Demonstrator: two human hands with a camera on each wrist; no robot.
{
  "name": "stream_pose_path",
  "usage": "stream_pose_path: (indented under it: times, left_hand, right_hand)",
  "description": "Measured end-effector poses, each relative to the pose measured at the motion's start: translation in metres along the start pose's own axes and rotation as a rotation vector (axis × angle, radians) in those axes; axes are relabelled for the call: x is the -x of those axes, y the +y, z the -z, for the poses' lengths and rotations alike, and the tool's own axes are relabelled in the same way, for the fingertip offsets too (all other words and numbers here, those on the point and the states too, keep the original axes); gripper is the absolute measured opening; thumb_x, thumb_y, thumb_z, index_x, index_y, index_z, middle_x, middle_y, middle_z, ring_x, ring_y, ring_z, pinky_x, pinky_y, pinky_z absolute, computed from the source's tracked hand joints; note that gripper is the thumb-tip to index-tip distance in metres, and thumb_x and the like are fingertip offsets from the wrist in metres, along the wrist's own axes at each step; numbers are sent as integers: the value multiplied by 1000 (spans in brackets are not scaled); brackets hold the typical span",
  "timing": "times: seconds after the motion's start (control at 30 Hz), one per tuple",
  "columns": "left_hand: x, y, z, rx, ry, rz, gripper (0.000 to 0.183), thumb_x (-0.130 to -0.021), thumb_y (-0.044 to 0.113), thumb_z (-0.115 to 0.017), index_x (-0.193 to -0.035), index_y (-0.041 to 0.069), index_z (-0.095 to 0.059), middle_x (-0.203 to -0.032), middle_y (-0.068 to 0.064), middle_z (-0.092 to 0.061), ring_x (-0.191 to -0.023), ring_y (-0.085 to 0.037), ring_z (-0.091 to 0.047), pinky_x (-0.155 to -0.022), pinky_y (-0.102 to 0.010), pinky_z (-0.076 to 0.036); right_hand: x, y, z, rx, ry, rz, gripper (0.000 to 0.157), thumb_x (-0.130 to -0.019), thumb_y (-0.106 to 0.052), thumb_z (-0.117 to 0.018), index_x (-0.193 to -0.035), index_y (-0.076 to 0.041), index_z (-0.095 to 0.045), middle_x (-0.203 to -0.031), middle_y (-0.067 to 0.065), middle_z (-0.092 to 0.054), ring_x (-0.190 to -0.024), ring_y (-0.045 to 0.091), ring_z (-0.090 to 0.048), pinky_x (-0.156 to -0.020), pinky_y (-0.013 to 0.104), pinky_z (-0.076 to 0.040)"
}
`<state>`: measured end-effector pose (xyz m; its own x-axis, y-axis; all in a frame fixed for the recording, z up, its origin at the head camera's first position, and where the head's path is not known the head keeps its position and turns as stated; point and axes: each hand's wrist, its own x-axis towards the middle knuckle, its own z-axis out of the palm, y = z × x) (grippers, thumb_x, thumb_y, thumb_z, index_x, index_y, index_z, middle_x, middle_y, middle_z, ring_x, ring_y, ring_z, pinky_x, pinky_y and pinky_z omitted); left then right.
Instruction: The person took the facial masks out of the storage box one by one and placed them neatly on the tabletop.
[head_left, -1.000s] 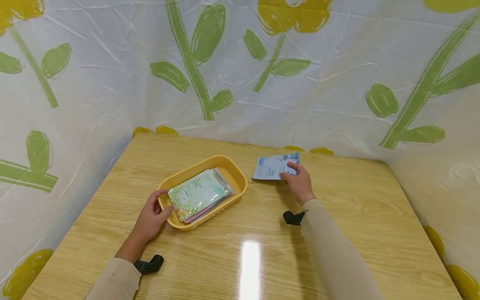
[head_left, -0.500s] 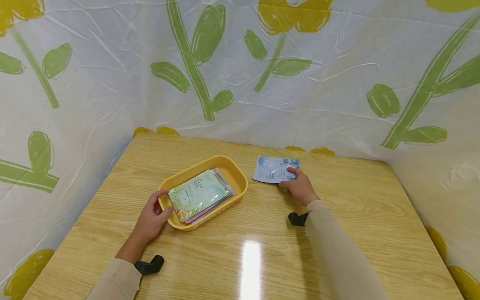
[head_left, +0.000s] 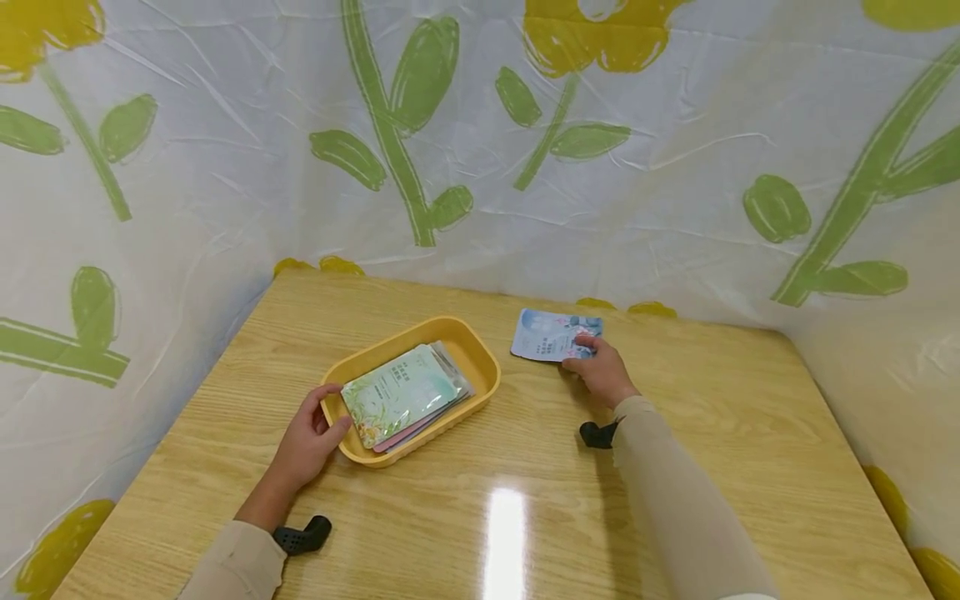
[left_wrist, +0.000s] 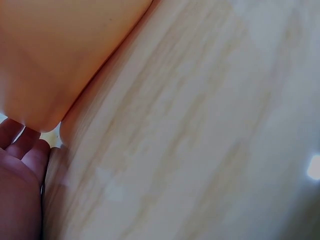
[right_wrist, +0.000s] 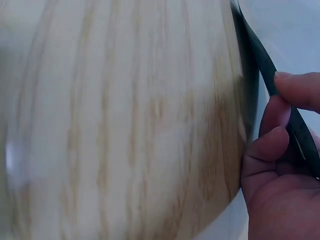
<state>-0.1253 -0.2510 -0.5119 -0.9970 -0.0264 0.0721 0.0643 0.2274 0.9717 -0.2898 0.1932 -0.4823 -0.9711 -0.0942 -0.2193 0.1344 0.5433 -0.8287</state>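
Observation:
In the head view, a yellow plastic basket (head_left: 486, 392) with rounded corners stands on the table, left of centre. Sheet mask packets lie stacked inside it, a pale green packet (head_left: 405, 392) on top. My left hand (head_left: 303, 446) holds the basket's left end, thumb and fingers around the rim; its fingertips show against the orange-looking wall (left_wrist: 65, 55) in the left wrist view. Right of the basket, my right hand (head_left: 602, 372) pinches a blue sheet mask packet (head_left: 547, 335) by its near right corner. The right wrist view has that packet edge-on, close over the wood, between thumb and fingers.
The wooden table (head_left: 712, 467) carries a bright light reflection at the front. A white curtain (head_left: 637, 200) with green stems and yellow flowers encloses its back and sides. Black wrist-worn devices (head_left: 303, 535) stick out from both sleeves.
The blue packet's face has tipped flatter as my right hand moved slightly right. My left hand stays at the basket's end, and the head view has shifted a little.

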Motion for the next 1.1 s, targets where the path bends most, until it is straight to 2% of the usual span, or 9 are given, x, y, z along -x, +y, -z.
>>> stream_pose_path:
  times: [0.17,0.33,0.63,0.87,1.1]
  left_hand:
    - [1,1,0,-7,-4,20,48,-100,5,-59,-142,-3,-38,-149,-27,-34,-137,-36,-37,-96,-6,-34]
    - [1,0,0,-1,-1,12,48,-99,4,-59,-142,-3,-38,-148,-28,-35,-137,-37,-37,-96,-7,-35]
    - [0,0,0,5,3,-3,48,-98,1,-58,-141,-5,-38,-147,-30,-35,-136,-40,-37,-96,-7,-36]
    - [0,0,-1,11,1,-7,48,-98,-1,-58,-141,-6,-37,-147,-30,-35,-136,-40,-37,-97,-8,-36]
    - [0,0,-1,14,1,-2,49,-98,-1,-58,-141,-6,-37,-147,-31,-35,-137,-41,-36,-97,-8,-36]
  right_hand:
    - [-5,1,-1,7,9,-13,60,-97,-19,-64,-148,3,-41,-154,26,-33,-126,34,-39,-102,43,-36]
    - [-10,0,0,29,32,-4,61,-96,-18,-63,-148,5,-40,-154,27,-33,-127,36,-37,-105,45,-33]
    - [-18,-1,0,157,102,-49,67,-97,-21,-61,-152,6,-32,-156,29,-29,-143,43,-26,-116,51,-24]
    - [-20,-1,-4,217,179,-53,69,-95,-21,-60,-150,9,-32,-148,35,-36,-137,47,-34,-114,52,-28]
    - [-21,-4,-9,240,209,-67,66,-97,-21,-60,-147,12,-34,-143,36,-38,-133,47,-36,-112,53,-31]
